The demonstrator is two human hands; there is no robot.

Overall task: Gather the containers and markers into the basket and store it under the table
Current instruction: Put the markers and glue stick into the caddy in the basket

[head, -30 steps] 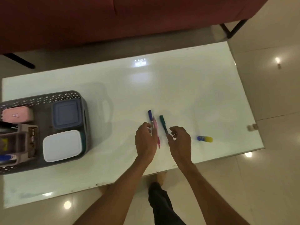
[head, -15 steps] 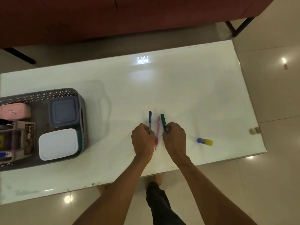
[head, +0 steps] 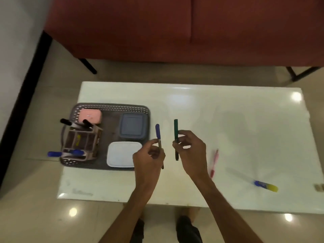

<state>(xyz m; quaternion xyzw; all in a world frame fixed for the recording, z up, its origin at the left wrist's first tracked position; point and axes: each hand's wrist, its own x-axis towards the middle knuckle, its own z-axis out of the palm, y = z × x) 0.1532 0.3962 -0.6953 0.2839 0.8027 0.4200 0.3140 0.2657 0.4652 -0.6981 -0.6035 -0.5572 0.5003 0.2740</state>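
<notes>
My left hand (head: 149, 156) pinches a blue-capped marker (head: 157, 132), held upright above the white table (head: 228, 120). My right hand (head: 190, 148) pinches a green marker (head: 175, 128) beside it. A pink marker (head: 214, 163) lies on the table just right of my right wrist. The grey basket (head: 112, 106) sits at the table's left, just left of my left hand. In it are a pink container (head: 90, 116), a blue-lidded container (head: 132, 126), a white-lidded container (head: 121, 156) and a divided holder (head: 82, 142) with several markers.
A blue and yellow glue stick (head: 266, 185) lies near the table's front right. A red sofa (head: 175, 28) stands behind the table. Tiled floor surrounds the table, and a wall with a dark skirting runs along the left.
Both hands lifted off the table, the left with the blue marker and the right with the green one, and moved left toward the basket. The pink marker stayed on the table. The camera view shifted left.
</notes>
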